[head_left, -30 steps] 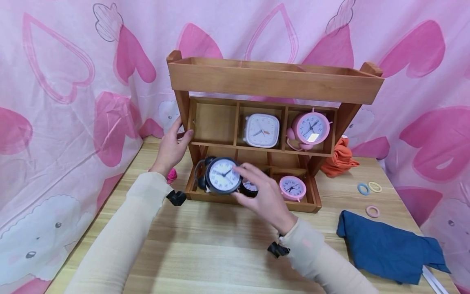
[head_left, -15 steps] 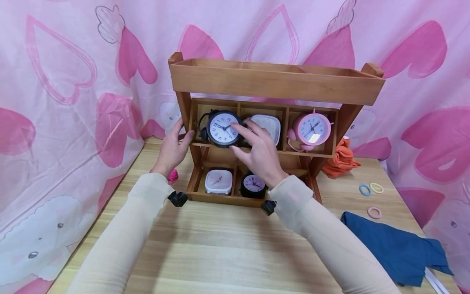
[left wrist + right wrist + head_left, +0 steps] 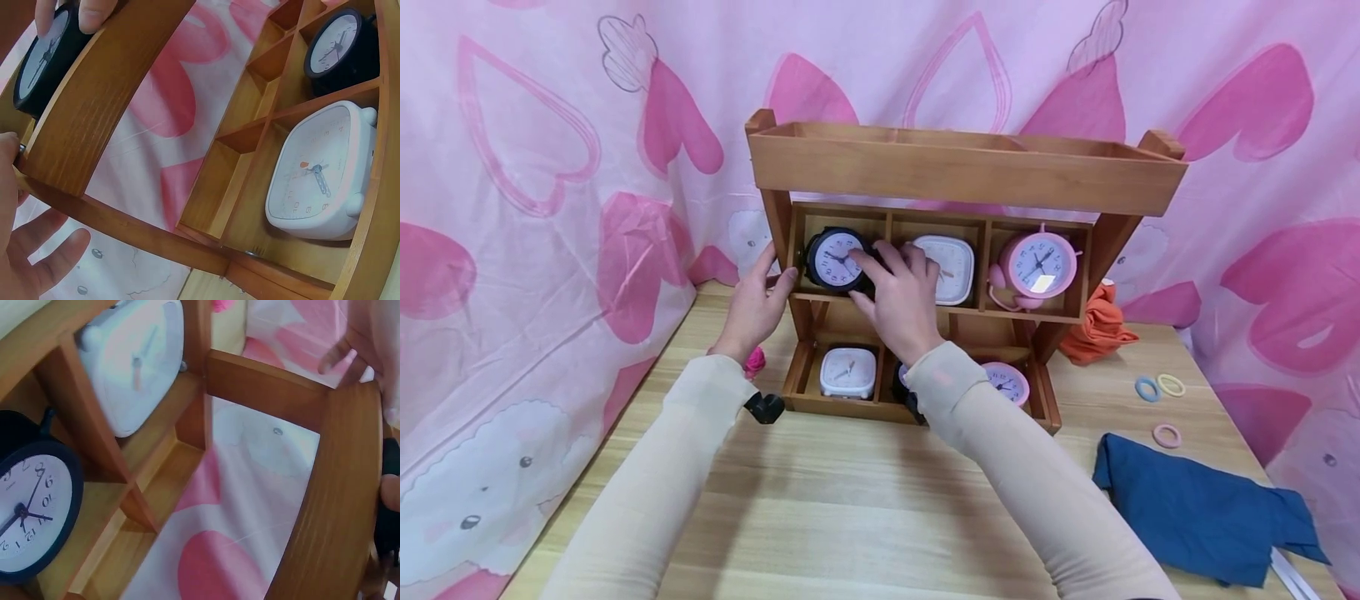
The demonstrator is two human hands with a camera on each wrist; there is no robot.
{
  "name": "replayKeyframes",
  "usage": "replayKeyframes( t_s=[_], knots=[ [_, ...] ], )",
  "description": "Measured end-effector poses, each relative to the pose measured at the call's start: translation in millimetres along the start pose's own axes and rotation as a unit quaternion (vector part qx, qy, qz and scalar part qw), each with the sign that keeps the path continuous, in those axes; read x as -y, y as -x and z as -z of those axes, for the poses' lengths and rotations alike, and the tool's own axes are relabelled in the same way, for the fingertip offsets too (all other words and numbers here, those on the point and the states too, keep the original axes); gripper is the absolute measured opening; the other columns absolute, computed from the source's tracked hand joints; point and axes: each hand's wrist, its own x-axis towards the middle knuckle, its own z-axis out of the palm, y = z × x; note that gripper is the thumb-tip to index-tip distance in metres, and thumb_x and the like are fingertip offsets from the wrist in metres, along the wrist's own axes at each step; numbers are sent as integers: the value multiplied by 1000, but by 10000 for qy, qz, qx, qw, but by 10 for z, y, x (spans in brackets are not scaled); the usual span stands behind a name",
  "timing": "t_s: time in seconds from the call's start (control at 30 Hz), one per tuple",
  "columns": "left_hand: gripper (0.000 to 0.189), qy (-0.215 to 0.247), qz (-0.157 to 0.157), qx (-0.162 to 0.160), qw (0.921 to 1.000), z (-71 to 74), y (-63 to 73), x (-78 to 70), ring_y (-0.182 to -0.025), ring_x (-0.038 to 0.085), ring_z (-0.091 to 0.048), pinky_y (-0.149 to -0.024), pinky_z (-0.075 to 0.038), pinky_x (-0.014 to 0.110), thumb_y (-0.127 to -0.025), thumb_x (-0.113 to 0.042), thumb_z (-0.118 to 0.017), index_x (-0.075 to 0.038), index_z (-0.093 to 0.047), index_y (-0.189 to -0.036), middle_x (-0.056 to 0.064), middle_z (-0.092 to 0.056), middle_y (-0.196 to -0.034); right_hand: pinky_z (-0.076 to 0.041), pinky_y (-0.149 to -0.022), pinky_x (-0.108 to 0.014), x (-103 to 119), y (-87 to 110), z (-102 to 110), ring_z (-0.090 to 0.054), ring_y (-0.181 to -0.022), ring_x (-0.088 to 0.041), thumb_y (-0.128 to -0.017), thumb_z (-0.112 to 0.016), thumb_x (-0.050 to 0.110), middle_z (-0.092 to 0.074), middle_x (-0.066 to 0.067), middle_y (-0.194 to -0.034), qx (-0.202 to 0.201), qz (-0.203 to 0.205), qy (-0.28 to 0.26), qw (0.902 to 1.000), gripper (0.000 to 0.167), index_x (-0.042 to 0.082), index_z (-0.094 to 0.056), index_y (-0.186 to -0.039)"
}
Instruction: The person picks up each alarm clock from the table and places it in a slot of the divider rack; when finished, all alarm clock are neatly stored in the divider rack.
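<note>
In the head view, a round black alarm clock (image 3: 835, 260) sits in the left compartment of the wooden shelf's (image 3: 962, 175) middle tier. My right hand (image 3: 904, 298) holds its right side, thumb low and fingertips at the face; the left wrist view shows those fingertips on the clock (image 3: 47, 56). My left hand (image 3: 752, 304) grips the shelf's left side post, its thumb in front. Beside the black clock stands a white square clock (image 3: 951, 268), partly behind my right fingers. A pink alarm clock (image 3: 1041, 265) fills the right compartment.
The bottom tier holds another white clock (image 3: 847, 372), a second black clock (image 3: 37, 506) and a pink clock (image 3: 1006, 383), partly covered by my right sleeve. At right lie an orange cloth (image 3: 1097, 327), small rings (image 3: 1167, 435) and a blue cloth (image 3: 1195, 508).
My right hand has lifted the black alarm clock from in front of the bottom tier into the middle tier's left compartment, uncovering the lower white clock. My left hand stays on the post.
</note>
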Motion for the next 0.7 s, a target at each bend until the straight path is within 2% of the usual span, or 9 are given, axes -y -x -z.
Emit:
replayKeyframes(
  t_s=[0.17,0.23,0.33,0.53,0.7],
  knots=[
    [59,10,-48,-18,10000,-7,-5,-4,-132,40,-51,-97,-53,55,-103,-45,-42,-36,-20,-157,4,-29,-162,-31,-103,-57,26,82,-29,-26,-142,-40,-87,-70,49,-43,-10,-149,377,152,344,9986,49,34,-60,-133],
    [59,17,-41,-20,10000,-8,-6,-11,-132,40,-51,-97,-53,55,-104,-45,-42,-37,-19,-157,4,-29,-162,-29,-104,-58,28,124,-31,-17,-146,-42,-88,-69,50,-35,-12,-154,544,239,417,9974,50,35,-59,-135],
    [59,21,-45,-18,10000,-11,-11,-23,-132,39,-51,-96,-53,55,-103,-45,-43,-38,-20,-157,4,-29,-162,-27,-105,-59,19,183,-31,-12,-147,-44,-88,-69,49,-29,-14,-157,682,282,387,9965,52,34,-58,-137],
    [59,-17,-43,3,10000,-11,-18,-26,-132,39,-51,-96,-53,55,-103,-47,-42,-38,-19,-157,4,-29,-162,-27,-106,-61,-18,280,37,-10,-148,-43,-91,-67,47,-27,-14,-158,750,259,-81,9968,51,30,-58,-138],
    [59,23,-172,37,9998,5,-16,-3,-136,38,-46,-99,-51,55,-104,-43,-43,-38,-19,-157,2,-28,-163,-32,-110,-58,-110,430,235,-29,-142,-39,-92,-67,43,-37,-13,-154,598,176,-824,9946,49,24,-59,-136]
  ],
)
